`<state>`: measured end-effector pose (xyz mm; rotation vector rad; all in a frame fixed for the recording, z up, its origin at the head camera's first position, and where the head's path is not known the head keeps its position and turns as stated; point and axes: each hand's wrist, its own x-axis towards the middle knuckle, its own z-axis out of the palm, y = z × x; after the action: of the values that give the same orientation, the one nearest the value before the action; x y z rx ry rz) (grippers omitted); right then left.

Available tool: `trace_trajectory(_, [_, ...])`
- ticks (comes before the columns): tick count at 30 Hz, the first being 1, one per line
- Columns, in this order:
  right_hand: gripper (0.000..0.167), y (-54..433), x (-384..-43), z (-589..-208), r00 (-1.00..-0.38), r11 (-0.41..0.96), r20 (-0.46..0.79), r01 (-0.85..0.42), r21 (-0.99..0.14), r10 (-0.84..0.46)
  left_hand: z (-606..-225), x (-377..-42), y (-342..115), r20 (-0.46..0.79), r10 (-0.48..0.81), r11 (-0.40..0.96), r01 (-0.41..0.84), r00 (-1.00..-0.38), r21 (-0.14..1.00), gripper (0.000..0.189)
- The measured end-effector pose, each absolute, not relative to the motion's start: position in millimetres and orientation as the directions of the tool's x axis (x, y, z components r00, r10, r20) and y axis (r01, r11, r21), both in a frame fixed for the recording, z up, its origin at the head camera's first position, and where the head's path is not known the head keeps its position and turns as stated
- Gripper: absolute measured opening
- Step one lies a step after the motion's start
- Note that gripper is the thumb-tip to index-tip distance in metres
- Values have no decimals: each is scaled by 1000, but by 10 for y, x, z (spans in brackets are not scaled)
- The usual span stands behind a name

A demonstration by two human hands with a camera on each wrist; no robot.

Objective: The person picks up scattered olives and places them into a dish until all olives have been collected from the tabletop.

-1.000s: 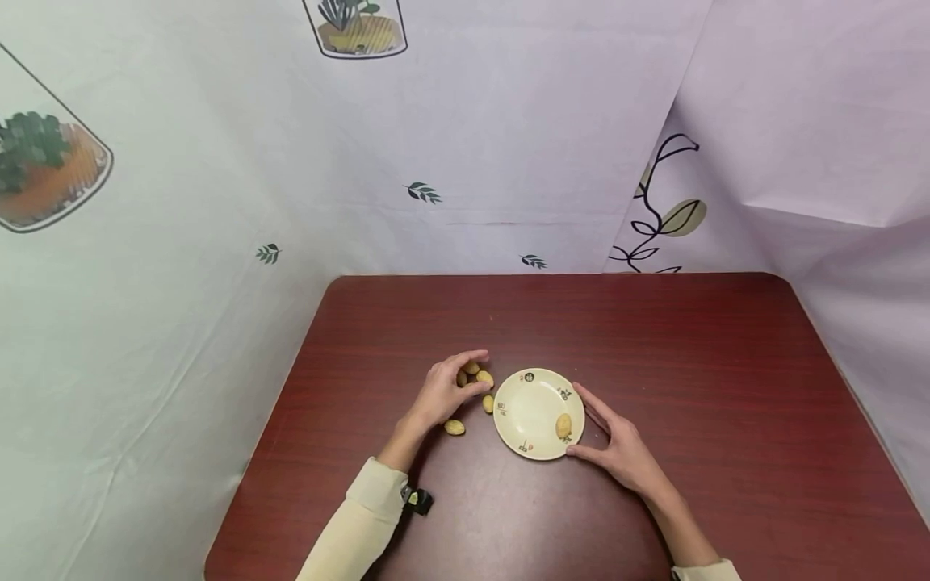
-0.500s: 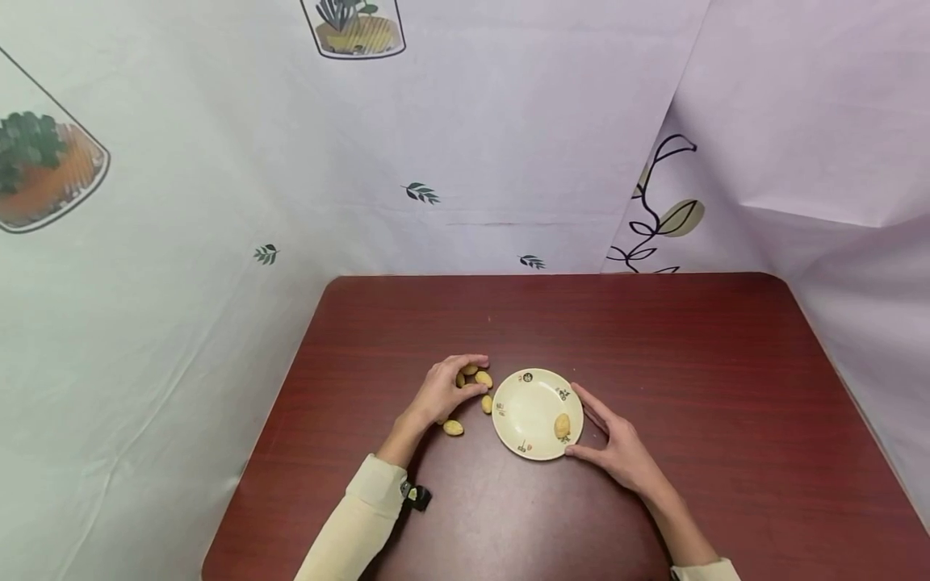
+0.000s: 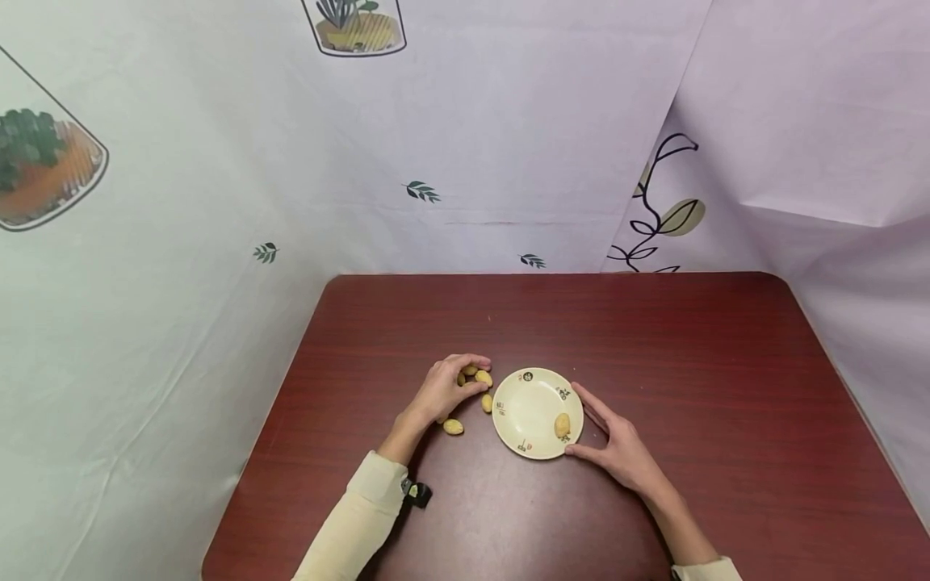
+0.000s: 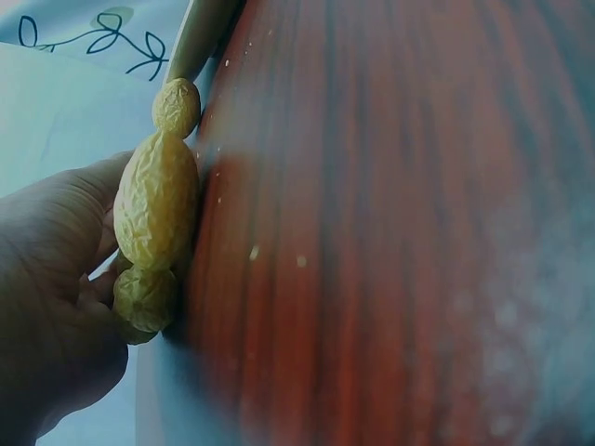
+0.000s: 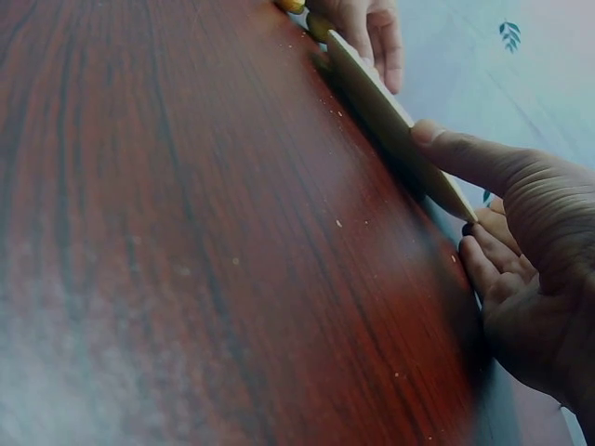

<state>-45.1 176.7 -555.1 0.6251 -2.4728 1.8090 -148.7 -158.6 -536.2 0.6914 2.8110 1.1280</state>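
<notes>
A pale round plate with small printed motifs lies on the table. A yellow, wrinkled oval piece, like a nut or dried fruit, sits on its right side. My right hand holds the plate's right rim, with the thumb nearer me and the fingers farther away. Just left of the plate, my left hand curves loosely around several similar yellow pieces. A gap shows between its thumb and fingertips. In the left wrist view, a large wrinkled piece stands before the hand; some fingers are hidden.
One loose yellow piece lies by the plate's left rim. Another piece sits nearer me, beside the left wrist. The dark red wood-grain table meets a pale printed cloth wall at the back.
</notes>
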Motion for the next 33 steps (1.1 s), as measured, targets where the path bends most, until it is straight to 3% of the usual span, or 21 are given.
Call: trace_trajectory(33, [102, 1779, -458, -5580, -926, 268, 218, -304, -914, -308, -5249, -1521, -1589, 215, 363, 584, 401, -907, 706, 33])
